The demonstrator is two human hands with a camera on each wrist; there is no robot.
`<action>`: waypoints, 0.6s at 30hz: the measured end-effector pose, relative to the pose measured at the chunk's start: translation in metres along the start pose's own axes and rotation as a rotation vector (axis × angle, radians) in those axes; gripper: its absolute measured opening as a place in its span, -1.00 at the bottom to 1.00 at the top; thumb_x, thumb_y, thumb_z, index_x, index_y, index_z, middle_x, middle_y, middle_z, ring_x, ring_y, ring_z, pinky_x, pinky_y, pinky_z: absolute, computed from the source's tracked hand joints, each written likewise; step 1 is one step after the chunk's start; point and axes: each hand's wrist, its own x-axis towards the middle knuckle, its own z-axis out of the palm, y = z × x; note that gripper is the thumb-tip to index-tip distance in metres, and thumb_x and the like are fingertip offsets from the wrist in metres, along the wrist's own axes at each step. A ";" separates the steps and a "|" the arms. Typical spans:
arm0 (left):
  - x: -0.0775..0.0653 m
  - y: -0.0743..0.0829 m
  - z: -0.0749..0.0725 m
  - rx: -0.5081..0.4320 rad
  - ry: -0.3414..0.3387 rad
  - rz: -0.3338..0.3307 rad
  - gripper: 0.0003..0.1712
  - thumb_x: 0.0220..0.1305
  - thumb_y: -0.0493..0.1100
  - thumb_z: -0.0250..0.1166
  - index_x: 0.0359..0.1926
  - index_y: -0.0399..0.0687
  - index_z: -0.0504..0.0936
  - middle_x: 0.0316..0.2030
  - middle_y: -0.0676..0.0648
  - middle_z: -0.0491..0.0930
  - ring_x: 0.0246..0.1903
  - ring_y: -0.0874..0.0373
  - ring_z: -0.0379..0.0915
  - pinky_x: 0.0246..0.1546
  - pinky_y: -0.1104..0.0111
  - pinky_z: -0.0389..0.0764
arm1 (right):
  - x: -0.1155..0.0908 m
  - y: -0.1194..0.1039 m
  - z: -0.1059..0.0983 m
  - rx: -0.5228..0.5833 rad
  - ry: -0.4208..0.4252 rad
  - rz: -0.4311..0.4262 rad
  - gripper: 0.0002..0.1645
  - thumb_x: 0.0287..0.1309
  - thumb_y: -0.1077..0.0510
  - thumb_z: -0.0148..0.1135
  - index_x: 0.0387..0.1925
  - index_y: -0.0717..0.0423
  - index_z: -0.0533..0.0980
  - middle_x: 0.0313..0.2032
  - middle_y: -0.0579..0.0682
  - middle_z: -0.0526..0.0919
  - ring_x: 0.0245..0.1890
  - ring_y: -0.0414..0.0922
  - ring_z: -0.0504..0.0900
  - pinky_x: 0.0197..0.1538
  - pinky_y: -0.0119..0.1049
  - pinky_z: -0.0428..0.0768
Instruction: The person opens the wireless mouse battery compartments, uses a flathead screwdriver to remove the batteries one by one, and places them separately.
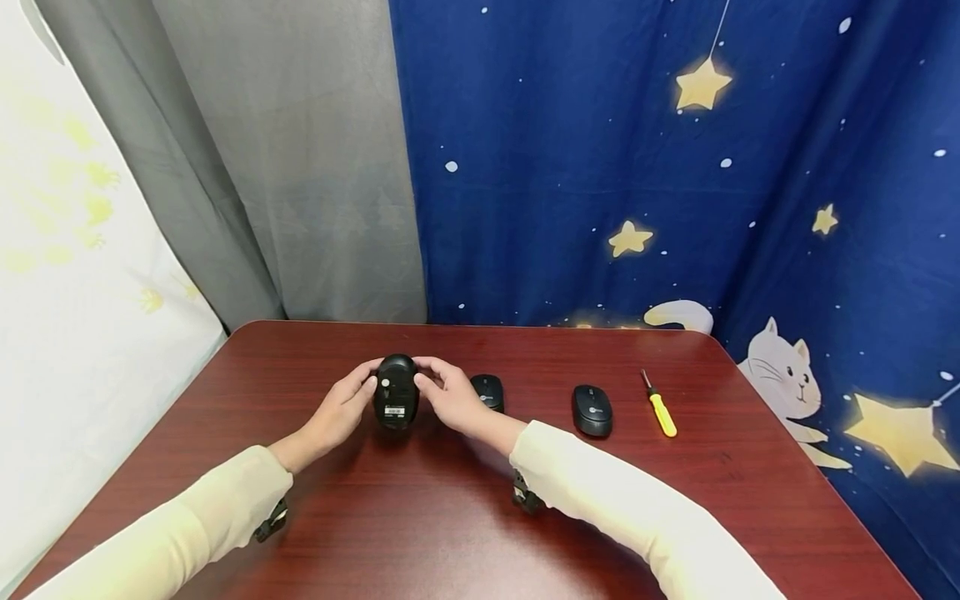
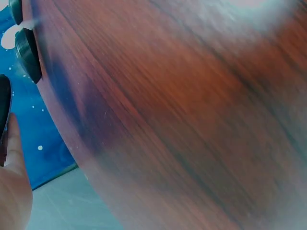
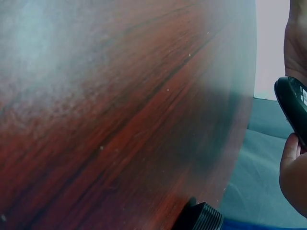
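Both hands hold a black computer mouse raised above the table, its underside with a white label facing the head camera. On its left side the left hand grips it, thumb along the edge. From the other side the right hand grips it with thumb and fingers. At the edge of the right wrist view the mouse shows between the two hands. A second black mouse sits on the table just behind the right hand, partly covered by it.
A third black mouse lies farther right on the reddish-brown table. Beside it is a screwdriver with a yellow handle, its tip pointing away. Behind the table hang a grey curtain and a blue star-patterned curtain.
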 end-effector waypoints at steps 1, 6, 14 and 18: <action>0.000 0.000 0.001 -0.035 -0.004 -0.015 -0.59 0.53 -0.31 -0.12 0.29 -0.40 0.31 0.05 -0.37 0.49 -0.15 0.22 0.51 -0.19 0.31 0.61 | -0.001 0.000 0.000 0.012 0.001 0.010 -0.61 0.37 0.40 -0.02 0.18 0.48 0.38 -0.02 0.34 0.57 -0.04 0.05 0.60 0.04 -0.02 0.57; -0.001 -0.002 0.008 -0.215 -0.033 -0.070 -0.56 0.55 -0.27 -0.16 0.28 -0.51 0.25 0.01 -0.46 0.45 -0.22 0.23 0.56 -0.28 0.19 0.66 | -0.005 -0.001 -0.002 0.073 0.004 0.068 -0.61 0.36 0.41 -0.02 0.17 0.49 0.38 -0.02 0.36 0.56 -0.04 0.05 0.60 0.09 0.13 0.49; -0.002 0.000 0.016 -0.353 -0.064 -0.158 -0.52 0.56 -0.21 -0.14 0.29 -0.54 0.21 -0.03 -0.39 0.50 -0.22 0.20 0.59 -0.31 0.25 0.67 | -0.007 0.016 -0.009 0.143 -0.003 0.157 -0.60 0.39 0.39 -0.03 0.21 0.44 0.36 -0.03 0.30 0.58 -0.10 0.04 0.64 -0.01 -0.05 0.60; -0.002 0.002 0.019 -0.359 -0.058 -0.226 -0.51 0.55 -0.19 -0.10 0.29 -0.51 0.23 -0.02 -0.38 0.50 -0.21 0.20 0.59 -0.32 0.24 0.68 | -0.008 0.031 -0.012 0.185 -0.004 0.178 -0.58 0.40 0.36 -0.02 0.24 0.39 0.35 -0.01 0.27 0.58 -0.11 0.01 0.65 -0.05 -0.11 0.63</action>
